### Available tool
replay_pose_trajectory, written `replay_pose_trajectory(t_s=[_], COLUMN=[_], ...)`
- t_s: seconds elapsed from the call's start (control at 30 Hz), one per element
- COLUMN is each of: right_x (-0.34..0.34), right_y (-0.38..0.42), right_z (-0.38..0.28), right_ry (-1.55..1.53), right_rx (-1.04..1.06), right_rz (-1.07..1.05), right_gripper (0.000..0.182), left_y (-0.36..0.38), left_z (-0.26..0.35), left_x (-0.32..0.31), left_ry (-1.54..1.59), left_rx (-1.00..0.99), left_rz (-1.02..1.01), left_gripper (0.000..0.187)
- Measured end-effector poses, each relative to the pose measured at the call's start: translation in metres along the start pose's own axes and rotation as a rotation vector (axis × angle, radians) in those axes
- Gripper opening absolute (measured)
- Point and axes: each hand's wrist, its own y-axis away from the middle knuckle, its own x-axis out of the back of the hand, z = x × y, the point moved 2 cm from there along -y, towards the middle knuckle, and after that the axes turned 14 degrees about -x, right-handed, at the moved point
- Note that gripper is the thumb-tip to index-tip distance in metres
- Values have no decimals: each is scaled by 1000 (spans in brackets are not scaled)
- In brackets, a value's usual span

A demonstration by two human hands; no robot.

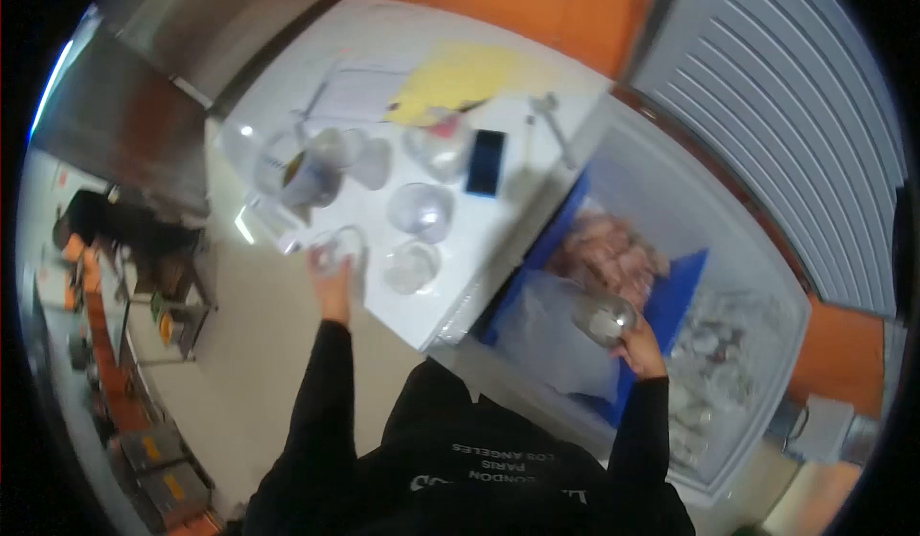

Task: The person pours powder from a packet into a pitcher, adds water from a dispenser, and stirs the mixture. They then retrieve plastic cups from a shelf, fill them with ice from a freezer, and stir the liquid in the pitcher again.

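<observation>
Hands are working on two sides of the scene. The left hand (pixel 331 270) is reaching to the near left edge of the white surface (pixel 383 47), its fingers closing around a clear plastic cup (pixel 347 246) that is sitting at that edge. The right hand (pixel 640 346) is holding a clear container (pixel 604 318) with something pale inside, gripping it from below over the open chest freezer (pixel 767 277) on the right. Just left of that container a clear plastic bag (pixel 556 330) is lying over a blue liner (pixel 676 292), and a heap of pinkish frozen pieces (pixel 604 253) is sitting farther in. More clear cups (pixel 420 210) are standing near the middle of the surface, another one (pixel 412 266) lying close to its near edge. A dark phone (pixel 486 162) is resting just beyond them, and a yellow sheet (pixel 460 81) is lying toward the far side. The freezer's ribbed lid (pixel 786 105) is standing open at the far right. Black sleeves are covering both arms
</observation>
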Motion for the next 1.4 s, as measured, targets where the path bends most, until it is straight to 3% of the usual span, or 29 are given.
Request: replay_pose_trajectory(t_s=[0.07, 0.1, 0.17, 0.23, 0.3, 0.37, 0.43, 0.53, 0.63, 0.67, 0.73, 0.83, 0.93, 1.0, 1.07, 1.1, 1.17, 1.27, 1.37, 1.4], right_x=[-5, -8, -10, -11, -17, -29, -42, -68, -69, -67, -56, -40, -8, -32, -68, -74, -82, -92, -94, -94], right_y=[11, 16, 27, 32, 43, 58, 76, 93, 91, 90, 80, 57, -61, -124, -153, -169, -198, -234, -275, -271], right_z=[-12, -19, -30, -36, -49, -62, -72, -81, -73, -71, -75, -88, 1, 58, 74, 82, 93, 98, 131, 120], right_ry=[8, 14, 37, 81, 135, 189, 246, 687, 858, 869, 720, 355, 1049, 1202, 1199, 1166, 1088, 1230, 1006, 1112], right_rx=[-4, -9, -12, -6, 11, 60, 130, 198, 432, 474, 419, 231, 819, 379, 192, 311, 554, 303, 417, 432], right_rz=[-16, -30, -42, -92, -90, -78, -39, 155, 335, 374, 365, 281, 527, 327, 395, 472, 627, 426, 512, 469], right_gripper=[57, 58, 60, 61, 61, 58, 53, 44, 40, 39, 39, 40, 38, 30, 26, 26, 26, 28, 28, 27], left_y=[16, 27, 59, 94, 111, 135, 155, 172, 174, 173, 167, 171, 161, 169, 177, 179, 176, 179, 181, 184], left_z=[31, 43, 113, 137, 187, 192, 187, 196, 198, 196, 188, 158, 159, 137, 118, 117, 128, 134, 135, 132], left_x=[24, 35, 37, 22, -27, -75, -123, -170, -188, -190, -192, -182, -152, -138, -128, -123, -119, -118, -116, -115], left_ry=[25, -14, -20, 40, 168, 292, 375, 586, 624, 601, 553, 520, 365, 432, 478, 487, 394, 505, 464, 462], left_rx=[-29, -160, -244, -336, -264, -422, -326, -252, -173, -238, -369, -249, -419, -383, -238, -105, -160, 49, 33, 60], left_rz=[179, 277, 227, -447, -834, -918, -971, -1015, -1041, -1025, -995, -923, -912, -916, -969, -1021, -992, -1011, -1049, -1056], left_gripper=[73, 70, 67, 71, 80, 86, 87, 87, 85, 85, 84, 84, 83, 83, 84, 85, 91, 91, 92, 92])
